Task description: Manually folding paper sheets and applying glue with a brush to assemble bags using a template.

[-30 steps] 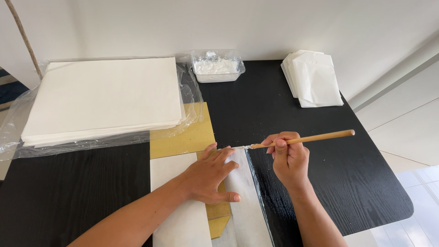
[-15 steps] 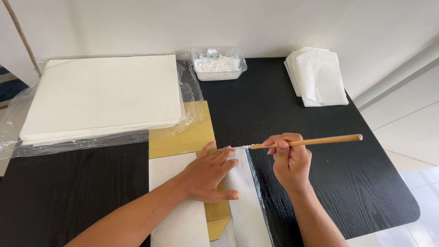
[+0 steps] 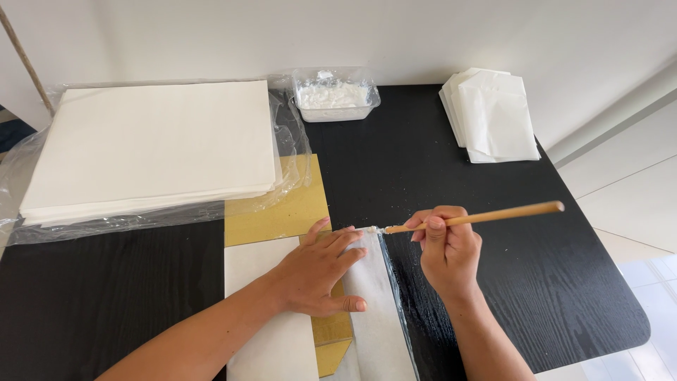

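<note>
Change: since a second ago my hands have barely shifted; the brush tip stays at the strip's top corner.
Right hand (image 3: 448, 250): fingers closed around the wooden brush (image 3: 471, 218), handle pointing right, bristles left of my knuckles.
Left hand (image 3: 317, 271): flat and open, fingers spread, pressing the white paper strip (image 3: 377, 317).
Strip: lies between my two hands, over gold card (image 3: 282, 212).
Counter (image 3: 550, 296): black; paste tub (image 3: 333, 94), stacked sheets (image 3: 151, 144), folded papers (image 3: 493, 113) beyond.
</note>
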